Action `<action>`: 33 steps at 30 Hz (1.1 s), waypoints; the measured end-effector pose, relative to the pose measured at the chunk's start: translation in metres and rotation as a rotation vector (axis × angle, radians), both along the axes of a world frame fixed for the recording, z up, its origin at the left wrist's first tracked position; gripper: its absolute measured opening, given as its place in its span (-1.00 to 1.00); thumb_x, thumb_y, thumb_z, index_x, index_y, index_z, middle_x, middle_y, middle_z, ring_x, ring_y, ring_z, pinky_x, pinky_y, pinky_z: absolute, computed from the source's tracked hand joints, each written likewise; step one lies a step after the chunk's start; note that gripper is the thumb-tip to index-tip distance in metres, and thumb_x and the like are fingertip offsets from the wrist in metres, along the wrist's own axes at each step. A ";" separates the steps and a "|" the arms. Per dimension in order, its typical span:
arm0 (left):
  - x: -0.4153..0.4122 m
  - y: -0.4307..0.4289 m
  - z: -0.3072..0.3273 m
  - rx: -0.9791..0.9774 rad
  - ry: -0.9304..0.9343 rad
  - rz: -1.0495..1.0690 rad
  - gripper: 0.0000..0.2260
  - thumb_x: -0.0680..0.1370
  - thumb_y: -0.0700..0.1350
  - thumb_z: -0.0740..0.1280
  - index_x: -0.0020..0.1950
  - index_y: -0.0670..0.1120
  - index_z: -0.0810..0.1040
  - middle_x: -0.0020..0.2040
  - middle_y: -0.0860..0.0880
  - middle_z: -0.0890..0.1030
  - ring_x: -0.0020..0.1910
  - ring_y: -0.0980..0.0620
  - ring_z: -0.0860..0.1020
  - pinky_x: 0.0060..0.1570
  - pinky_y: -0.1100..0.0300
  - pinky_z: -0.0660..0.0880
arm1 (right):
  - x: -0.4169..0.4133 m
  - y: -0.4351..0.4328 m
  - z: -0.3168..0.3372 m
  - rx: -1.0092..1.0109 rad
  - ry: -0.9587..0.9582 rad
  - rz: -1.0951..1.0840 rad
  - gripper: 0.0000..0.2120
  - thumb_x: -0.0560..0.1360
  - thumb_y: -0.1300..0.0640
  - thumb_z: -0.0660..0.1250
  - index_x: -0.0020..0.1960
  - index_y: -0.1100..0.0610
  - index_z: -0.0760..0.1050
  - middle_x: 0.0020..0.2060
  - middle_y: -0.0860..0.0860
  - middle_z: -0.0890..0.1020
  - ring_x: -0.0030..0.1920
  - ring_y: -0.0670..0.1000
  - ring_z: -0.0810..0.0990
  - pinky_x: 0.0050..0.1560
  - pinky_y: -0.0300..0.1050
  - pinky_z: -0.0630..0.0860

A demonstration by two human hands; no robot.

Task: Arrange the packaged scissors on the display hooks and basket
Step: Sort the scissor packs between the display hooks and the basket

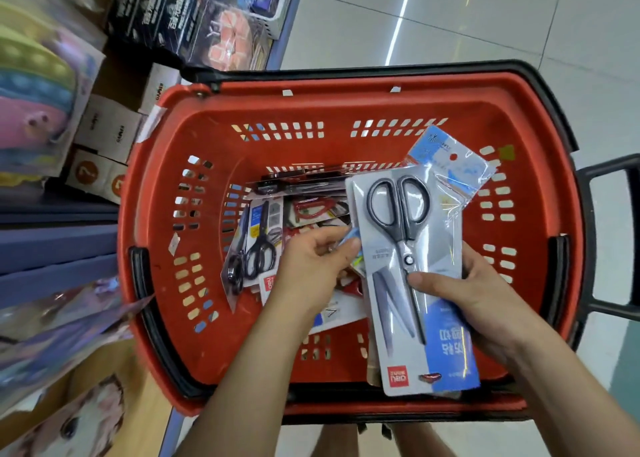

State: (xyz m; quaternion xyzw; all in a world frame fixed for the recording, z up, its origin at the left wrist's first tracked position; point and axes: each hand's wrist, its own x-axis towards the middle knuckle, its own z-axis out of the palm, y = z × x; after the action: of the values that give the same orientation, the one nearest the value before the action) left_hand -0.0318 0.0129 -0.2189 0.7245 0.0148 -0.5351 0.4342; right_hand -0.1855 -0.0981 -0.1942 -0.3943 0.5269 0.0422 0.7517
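Here the right hand (485, 300) grips a pack of grey-handled scissors (401, 234), thumb pressed on its front, above the right side of the red basket (152, 193). The left hand (311, 266) reaches into the basket and pinches a blue-cornered pack (351, 241) beside the loose scissor packs (256, 248) lying on the basket's floor.

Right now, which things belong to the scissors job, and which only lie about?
Job: grey-handled scissors in clear blister pack, gripped by right hand; black-handled packaged scissors; red plastic basket; left hand pinching a blue-edged pack.
Lying about: dark printed boxes; pastel bubble toys.
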 end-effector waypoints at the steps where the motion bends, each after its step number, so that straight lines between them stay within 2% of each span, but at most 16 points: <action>1: -0.001 0.000 -0.002 0.019 -0.020 0.033 -0.85 0.56 -0.20 0.38 -0.08 0.06 0.62 -0.07 -0.07 0.71 -0.13 -0.04 0.60 -0.13 0.05 0.56 | 0.001 -0.002 0.001 -0.003 0.003 0.007 -0.56 0.27 0.30 0.47 0.13 0.09 0.55 -0.01 0.14 0.73 -0.03 0.17 0.72 0.02 0.12 0.62; 4: 0.001 0.002 0.002 0.080 -0.011 0.330 -0.90 0.58 -0.23 0.35 -0.07 -0.04 0.59 -0.07 -0.12 0.68 -0.12 -0.11 0.66 -0.24 0.11 0.61 | 0.006 -0.005 0.002 -0.031 0.018 0.037 -0.59 0.37 0.42 0.45 0.13 0.08 0.57 -0.01 0.17 0.72 -0.01 0.23 0.70 0.04 0.18 0.63; 6: 0.006 0.005 0.009 0.075 0.028 0.560 -0.92 0.60 -0.25 0.31 -0.06 -0.11 0.54 -0.09 -0.12 0.67 -0.23 -0.05 0.68 -0.30 0.15 0.63 | 0.005 -0.007 0.003 -0.033 0.051 0.007 -0.60 0.40 0.41 0.43 0.16 0.08 0.55 -0.03 0.16 0.72 -0.03 0.25 0.71 0.04 0.21 0.62; 8: 0.011 0.014 0.018 0.040 0.059 0.665 -0.95 0.62 -0.24 0.29 -0.01 -0.15 0.54 -0.07 -0.14 0.68 -0.24 0.00 0.70 -0.31 0.22 0.61 | 0.002 -0.009 0.007 -0.065 0.088 -0.043 -0.60 0.43 0.39 0.42 0.20 0.09 0.53 -0.06 0.13 0.73 -0.09 0.22 0.72 -0.03 0.16 0.64; 11: 0.009 0.032 0.039 0.044 0.103 0.672 -0.90 0.59 -0.27 0.30 0.09 -0.19 0.55 -0.03 -0.14 0.71 -0.12 -0.05 0.71 -0.15 0.12 0.66 | -0.005 -0.011 0.019 -0.126 0.095 -0.153 -0.64 0.45 0.39 0.38 0.16 0.06 0.53 -0.11 0.07 0.74 -0.19 0.11 0.73 -0.29 -0.05 0.64; 12: 0.006 0.037 0.047 0.041 0.130 0.672 -0.87 0.58 -0.31 0.30 0.11 -0.20 0.55 -0.03 -0.14 0.71 -0.08 -0.07 0.71 -0.09 0.07 0.66 | -0.007 -0.010 0.024 -0.147 0.093 -0.196 -0.66 0.46 0.39 0.37 0.15 0.07 0.53 -0.11 0.06 0.74 -0.21 0.08 0.73 -0.32 -0.08 0.63; 17: -0.013 0.054 0.084 0.014 0.259 0.633 -0.70 0.52 -0.47 0.27 0.14 -0.16 0.54 0.05 -0.13 0.70 -0.02 -0.06 0.69 -0.07 0.06 0.63 | -0.007 -0.007 0.048 -0.163 0.088 -0.353 -0.64 0.49 0.30 0.35 0.27 0.16 0.50 -0.04 0.10 0.71 -0.18 0.10 0.69 -0.08 0.09 0.61; 19: -0.015 0.052 0.095 -0.004 0.247 0.619 -0.63 0.50 -0.48 0.27 0.18 -0.11 0.53 0.08 -0.12 0.69 0.01 -0.07 0.69 -0.04 0.05 0.59 | -0.002 -0.004 0.062 -0.116 0.041 -0.363 -0.59 0.42 0.27 0.38 0.27 0.18 0.50 -0.02 0.14 0.70 -0.14 0.14 0.68 0.01 0.17 0.60; 23: -0.005 0.036 0.117 -0.067 0.153 0.585 -0.61 0.55 -0.41 0.28 0.23 0.01 0.48 0.07 -0.02 0.70 0.08 -0.06 0.66 0.01 0.05 0.60 | 0.010 0.006 0.087 -0.037 -0.011 -0.305 -0.50 0.28 0.22 0.41 0.22 0.17 0.50 -0.02 0.20 0.68 -0.13 0.20 0.68 0.01 0.22 0.60; 26: 0.004 0.027 0.127 -0.117 0.094 0.583 -0.68 0.59 -0.35 0.28 0.18 0.06 0.48 0.05 -0.01 0.70 0.08 -0.08 0.64 0.14 -0.11 0.55 | 0.017 0.015 0.101 0.025 -0.027 -0.270 -0.48 0.29 0.24 0.42 0.25 0.19 0.49 0.01 0.24 0.68 -0.11 0.23 0.67 -0.04 0.19 0.63; 28: 0.008 0.022 0.134 -0.145 0.031 0.619 -0.71 0.59 -0.36 0.28 0.12 0.04 0.49 -0.05 -0.02 0.71 -0.03 -0.10 0.65 0.05 -0.15 0.56 | 0.021 0.019 0.111 0.054 -0.039 -0.260 -0.54 0.37 0.30 0.39 0.26 0.18 0.47 -0.01 0.23 0.68 -0.16 0.20 0.67 -0.15 0.13 0.66; 30: 0.014 0.022 0.140 -0.163 -0.088 0.645 -0.70 0.58 -0.38 0.29 0.08 0.03 0.49 -0.11 0.02 0.71 -0.10 -0.11 0.63 -0.13 -0.02 0.58 | 0.024 0.019 0.120 0.021 -0.026 -0.248 -0.59 0.47 0.37 0.33 0.28 0.12 0.46 -0.06 0.18 0.69 -0.22 0.16 0.68 -0.26 0.06 0.65; 31: 0.020 0.025 0.144 -0.159 -0.171 0.648 -0.68 0.57 -0.38 0.29 0.06 0.06 0.50 -0.11 0.05 0.71 -0.07 -0.09 0.65 -0.16 0.01 0.59 | 0.024 0.017 0.125 -0.024 -0.005 -0.241 -0.56 0.49 0.38 0.31 0.31 0.06 0.45 -0.07 0.13 0.70 -0.23 0.13 0.69 -0.29 0.03 0.64; 33: 0.035 0.033 0.157 -0.144 -0.366 0.616 -0.59 0.54 -0.36 0.33 0.03 0.20 0.51 -0.04 0.08 0.70 0.01 -0.02 0.67 -0.10 -0.02 0.61 | 0.020 0.010 0.133 -0.167 0.027 -0.205 -0.37 0.51 0.41 0.31 0.42 -0.13 0.35 0.01 0.00 0.72 -0.16 0.05 0.72 -0.27 -0.06 0.65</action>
State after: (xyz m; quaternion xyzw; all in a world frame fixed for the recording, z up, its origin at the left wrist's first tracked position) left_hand 0.0034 0.0458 -0.0622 0.7373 0.1166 -0.2405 0.6204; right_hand -0.1651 -0.0880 -0.0616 -0.3990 0.5761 -0.0737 0.7096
